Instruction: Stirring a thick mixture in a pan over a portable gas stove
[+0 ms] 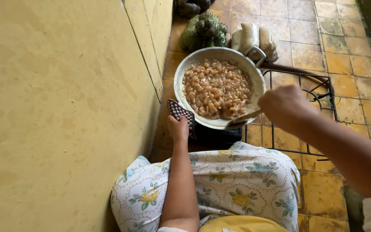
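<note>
A worn yellow tiled floor (336, 64) ran beside a yellow wall (56, 107). At twelve o'clock stood the pan (220, 56) of pale lumps. The left hand (178, 128) pinched a checked cloth (181, 112) at its rim; the right hand (286, 105) gripped a spoon (242, 117), its bowl hidden.

The round, dull grey metal pan (220, 58) is holding glossy, wet-looking brown pieces (216, 88). The checked woven cloth pad (181, 112) is looking matt and rough. The worn yellow floor tiles (340, 64) are showing stained, faintly shiny surfaces.
</note>
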